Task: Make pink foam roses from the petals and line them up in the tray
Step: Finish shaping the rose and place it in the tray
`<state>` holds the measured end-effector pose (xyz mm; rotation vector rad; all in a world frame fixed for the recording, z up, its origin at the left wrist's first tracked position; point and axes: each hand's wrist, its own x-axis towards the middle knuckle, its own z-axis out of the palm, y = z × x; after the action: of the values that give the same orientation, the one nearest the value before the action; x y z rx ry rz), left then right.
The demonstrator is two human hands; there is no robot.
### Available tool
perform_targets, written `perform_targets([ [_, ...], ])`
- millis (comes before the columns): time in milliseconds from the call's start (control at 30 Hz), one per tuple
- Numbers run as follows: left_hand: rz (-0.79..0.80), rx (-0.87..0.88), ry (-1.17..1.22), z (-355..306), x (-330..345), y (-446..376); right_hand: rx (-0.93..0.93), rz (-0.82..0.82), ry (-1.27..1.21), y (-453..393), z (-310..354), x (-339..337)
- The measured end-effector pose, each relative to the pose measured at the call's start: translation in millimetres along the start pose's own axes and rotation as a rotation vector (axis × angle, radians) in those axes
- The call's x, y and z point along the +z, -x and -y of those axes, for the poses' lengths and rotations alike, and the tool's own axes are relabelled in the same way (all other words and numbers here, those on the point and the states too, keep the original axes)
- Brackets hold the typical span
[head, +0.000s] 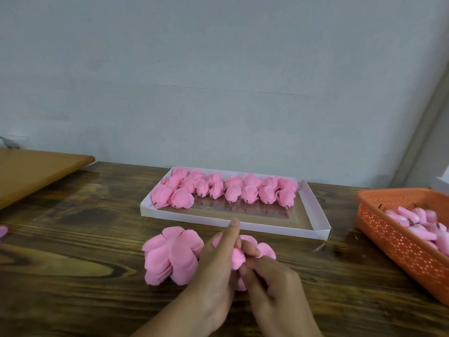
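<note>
A pink foam rose (237, 258) is held between both hands above the table's near middle. My left hand (216, 271) grips it from the left, index finger pointing up. My right hand (272, 283) pinches its petals from the right. A loose petal piece (266, 249) shows just behind the fingers. To the left lies a stack of flat pink petals (170, 256). Beyond the hands stands a white cardboard tray (313, 215) with several finished pink roses (223, 189) in two rows along its far side.
An orange perforated basket (398, 242) holding several pink buds with short stems sits at the right edge. A lighter wooden board (36, 169) lies at the far left. A pink scrap (3, 231) shows at the left border. The grey wall rises behind the dark wooden table (73, 276).
</note>
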<state>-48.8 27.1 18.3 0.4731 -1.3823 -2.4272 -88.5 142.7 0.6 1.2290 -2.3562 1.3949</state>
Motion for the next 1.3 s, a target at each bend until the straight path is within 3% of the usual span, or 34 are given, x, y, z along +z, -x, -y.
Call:
perform_targets([
  [167, -0.025, -0.025, 0.101, -1.7, -1.3, -2.1, 0.846, 0.296, -0.987, -15.7, 15.9, -2.9],
  [200, -0.011, -0.029, 0.115, -1.4, -1.9, -2.0, 0.941, 0.341, -1.130, -18.2, 20.2, -2.7],
  [267, 0.005, -0.031, 0.101, -2.1, -2.6, -1.7, 0.940, 0.368, -1.190, -16.5, 22.7, -2.5],
  [333, -0.013, -0.042, 0.082, -3.0, -3.8, -3.5, 0.792, 0.327, -0.904, -9.7, 20.1, -0.8],
  [467, -0.084, -0.059, 0.099, 2.2, -6.2, -7.5, -0.033, 0.110, 0.219, 1.7, 3.6, 7.6],
  [533, -0.091, -0.061, 0.101, 3.9, -5.6, -7.6, -0.224, 0.052, 0.400, 5.0, -0.3, 7.2],
  [600, -0.072, -0.055, 0.105, 2.7, -5.2, -6.7, -0.124, 0.067, 0.178, 5.3, 2.9, 6.9],
  [767, -0.025, -0.004, 0.041, 0.7, -4.8, -3.6, 0.614, 0.259, -0.895, -7.5, 11.0, 0.8],
  [867, -0.008, 0.039, -0.003, 0.5, -5.6, -5.7, 0.859, 0.340, -1.214, -10.5, 11.2, -3.4],
  [967, -0.013, 0.127, -0.121, 1.2, -6.0, -7.5, 0.865, 0.388, -1.319, -10.7, 14.1, -10.1],
  [1200, -0.103, 0.512, -0.322, -0.1, -7.1, -8.2, 0.842, 0.475, -1.429, -13.4, 7.7, -11.4],
  [1300, -0.085, 0.552, -0.398, -1.8, -9.3, -6.9, 0.804, 0.517, -1.454, -13.0, 6.2, -10.9],
])
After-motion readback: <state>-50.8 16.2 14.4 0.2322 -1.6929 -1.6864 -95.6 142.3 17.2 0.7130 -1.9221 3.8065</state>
